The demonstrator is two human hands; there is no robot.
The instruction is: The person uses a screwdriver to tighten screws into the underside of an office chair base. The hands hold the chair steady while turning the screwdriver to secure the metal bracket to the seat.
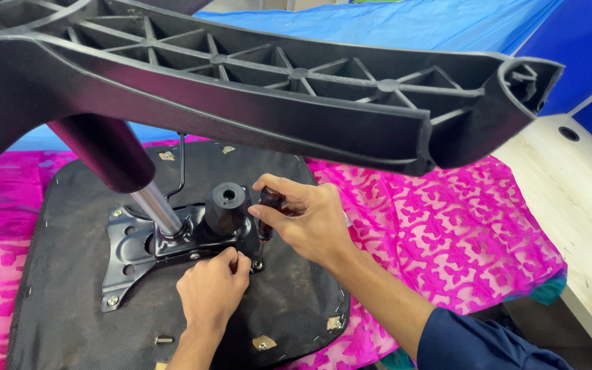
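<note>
Black-and-red screwdriver [266, 218] gripped in right hand [306, 219], fingers wrapped round the handle. Shaft runs near-vertical, tip down at a screw [257, 264] on the front right corner of the black metal plate [128, 257]. Left hand [212, 288] sits just below-left of the tip, fingers pinched at the screw, touching the plate edge; it is the nearer hand. Plate lies on the upturned seat base [63, 301], gas cylinder [155, 209] rising from it. Loose bolt [164, 339] near the left wrist. Pink cloth [447, 233] under all; worktop [577, 199] to the right.
</note>
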